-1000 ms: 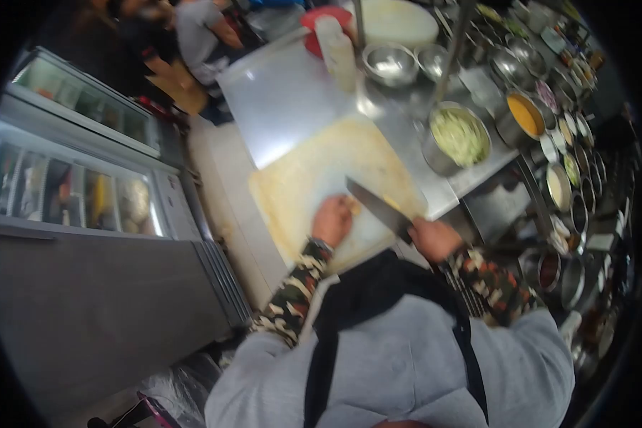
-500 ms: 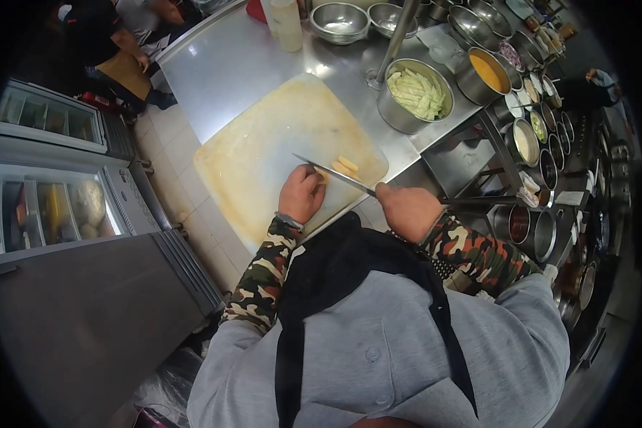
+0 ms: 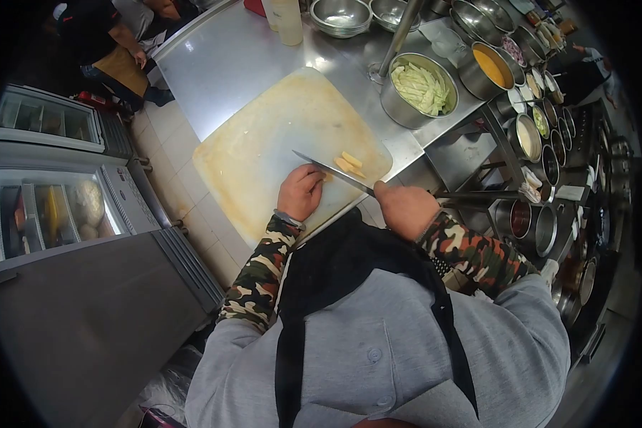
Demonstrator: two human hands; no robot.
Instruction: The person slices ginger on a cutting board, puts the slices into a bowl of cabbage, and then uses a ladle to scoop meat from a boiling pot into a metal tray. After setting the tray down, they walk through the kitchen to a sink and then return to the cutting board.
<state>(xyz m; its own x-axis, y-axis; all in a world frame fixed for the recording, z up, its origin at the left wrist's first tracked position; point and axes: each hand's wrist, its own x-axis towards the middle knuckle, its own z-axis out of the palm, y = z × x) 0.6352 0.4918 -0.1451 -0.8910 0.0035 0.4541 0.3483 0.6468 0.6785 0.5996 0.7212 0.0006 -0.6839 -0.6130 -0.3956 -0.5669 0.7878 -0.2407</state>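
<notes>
My right hand (image 3: 409, 209) is closed around the handle of a kitchen knife (image 3: 344, 177). Its long thin blade slants across the near part of a worn, yellowed cutting board (image 3: 253, 146), the tip pointing away to the left. Just left of the blade, my left hand (image 3: 301, 194) is curled, fingers bent and pressed onto a small pale-yellow food piece (image 3: 327, 176) mostly hidden beneath them. Beyond the blade lie several pale-yellow cut pieces (image 3: 349, 165), stick-like in shape, close together near the board's right side.
A metal pot of cut pale-green vegetable (image 3: 421, 89) stands right of the board on the steel counter (image 3: 214, 78). Behind it are stacked metal bowls (image 3: 341, 16) and a pot of orange liquid (image 3: 491, 68). Glass-topped fridges (image 3: 46, 207) stand left. Another person (image 3: 96, 32) is at the far left.
One more cut piece has joined the small group beyond the blade, and the pieces are more spread. Both hands keep nearly the same place; the view has shifted slightly.
</notes>
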